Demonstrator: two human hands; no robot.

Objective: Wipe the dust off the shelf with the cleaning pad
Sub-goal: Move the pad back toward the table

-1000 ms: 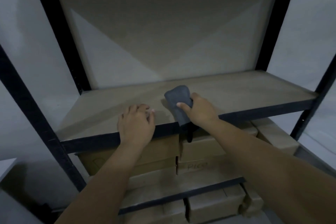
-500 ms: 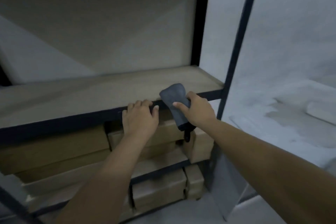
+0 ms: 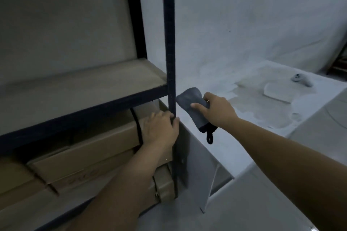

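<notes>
The shelf (image 3: 78, 88) is a pale board in a dark metal frame, filling the left half of the view. My right hand (image 3: 216, 110) grips the grey cleaning pad (image 3: 189, 107), whose black loop hangs below. The pad is off the shelf, just right of the front right upright post (image 3: 169, 43). My left hand (image 3: 161, 129) rests against that post below the shelf board, fingers curled around it.
Cardboard boxes (image 3: 90, 148) fill the level under the shelf. To the right a white cloth-covered surface (image 3: 262, 114) carries a flat white pad (image 3: 277, 92) and a grey controller (image 3: 300, 79). A white wall stands behind.
The view has swung right. My right hand carried the pad off the shelf's right end, past the post. My left hand slid along the front edge to the post.
</notes>
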